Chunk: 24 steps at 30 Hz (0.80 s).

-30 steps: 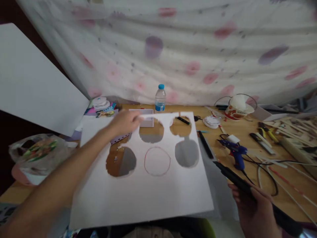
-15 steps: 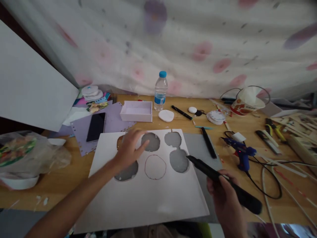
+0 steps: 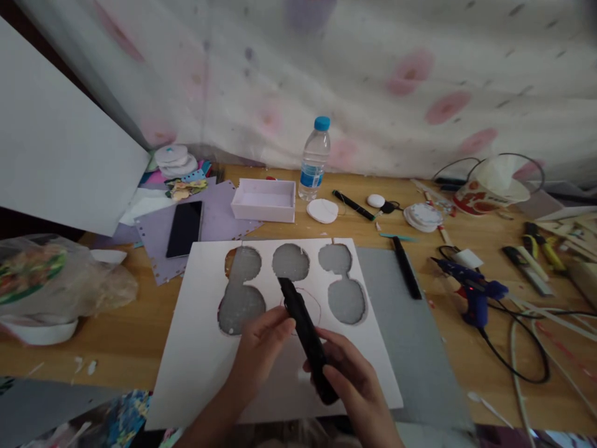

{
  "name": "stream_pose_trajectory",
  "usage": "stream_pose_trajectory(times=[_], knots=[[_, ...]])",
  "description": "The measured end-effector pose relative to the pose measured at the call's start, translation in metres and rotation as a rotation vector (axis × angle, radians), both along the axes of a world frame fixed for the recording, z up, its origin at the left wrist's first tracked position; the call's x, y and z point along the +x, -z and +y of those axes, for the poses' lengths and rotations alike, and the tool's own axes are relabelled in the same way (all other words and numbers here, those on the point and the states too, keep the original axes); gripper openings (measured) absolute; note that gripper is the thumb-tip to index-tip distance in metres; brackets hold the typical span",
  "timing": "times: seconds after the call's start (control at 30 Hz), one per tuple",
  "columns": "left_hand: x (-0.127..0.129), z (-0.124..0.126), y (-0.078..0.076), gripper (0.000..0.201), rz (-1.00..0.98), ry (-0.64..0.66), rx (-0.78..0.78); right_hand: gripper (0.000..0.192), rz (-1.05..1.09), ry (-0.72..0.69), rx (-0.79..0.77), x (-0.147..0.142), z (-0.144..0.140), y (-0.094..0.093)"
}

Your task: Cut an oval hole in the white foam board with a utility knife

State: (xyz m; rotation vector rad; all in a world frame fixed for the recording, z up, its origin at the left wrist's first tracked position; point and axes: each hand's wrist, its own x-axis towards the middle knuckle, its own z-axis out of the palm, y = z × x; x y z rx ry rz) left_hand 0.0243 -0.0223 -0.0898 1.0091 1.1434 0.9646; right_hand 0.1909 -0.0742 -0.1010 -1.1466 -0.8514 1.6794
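Note:
A long black utility knife (image 3: 305, 333) is held in front of me, its narrow front end pointing up and left. My right hand (image 3: 347, 373) is wrapped around its rear part. The fingers of my left hand (image 3: 261, 348) are pinched together against the knife's side, nearer the front. Beneath both hands lies a white board (image 3: 186, 373) with several rounded holes cut through it. A red-drawn circle (image 3: 318, 303) on the board is partly covered by the knife and my right hand. Through the holes mostly the grey cutting mat (image 3: 410, 348) shows.
Behind the board stand a white open box (image 3: 263, 214) and a water bottle (image 3: 314, 158). A phone (image 3: 185, 229) lies on purple sheets at left. To the right are a black stick-like object (image 3: 407, 267), a blue glue gun (image 3: 473, 289) with its cable, and pliers (image 3: 545, 246).
My right hand has brought the knife left from the board's right edge to its middle. My left hand has come off the upper holes, down to the knife. The view has shifted slightly.

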Motion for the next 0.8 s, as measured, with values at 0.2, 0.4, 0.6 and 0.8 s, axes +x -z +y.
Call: stream_pose_trajectory(times=[0.2,0.4,0.6,0.8], knots=[[0.006,-0.007,-0.003,0.029,0.300,0.240,0.299,0.041,-0.149,-0.169,-0.074,0.016,-0.001,-0.008],[0.013,-0.019,0.029,0.062,1.006,0.429,0.711,0.035,-0.590,-0.054,0.076,0.073,0.006,-0.005],[0.011,0.001,0.039,0.058,1.095,0.577,0.808,0.042,-0.839,-0.286,0.272,0.116,0.026,-0.021],[-0.009,-0.025,-0.012,0.033,0.695,0.555,0.823,0.052,-1.000,-0.319,0.451,0.113,0.044,-0.015]])
